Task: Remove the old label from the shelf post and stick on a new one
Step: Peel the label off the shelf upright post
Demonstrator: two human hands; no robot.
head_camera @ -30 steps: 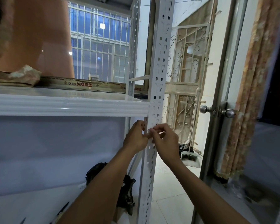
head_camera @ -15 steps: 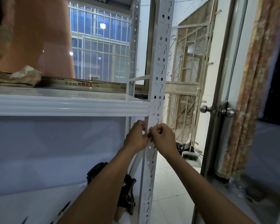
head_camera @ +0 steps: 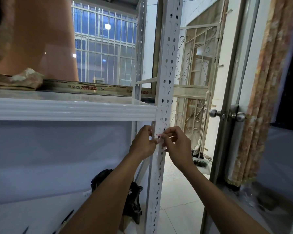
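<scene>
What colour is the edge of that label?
Red, on the label at the white post; head view.

Two hands (head_camera: pixel 143 143) (head_camera: pixel 178 146), two shelf posts (head_camera: pixel 167 68) (head_camera: pixel 139 48), one label (head_camera: pixel 158 135)

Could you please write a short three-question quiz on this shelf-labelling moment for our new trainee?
1. True or false: both hands work at the shelf post just below the white shelf.
2. Which colour shows on the label between the fingertips? A) green B) red C) blue
3. Fill in: the door knob lies on the ____ side of the post.

Key:
1. True: the left hand and the right hand meet at the post under the shelf edge.
2. B, a thin red mark.
3. Right.
</scene>
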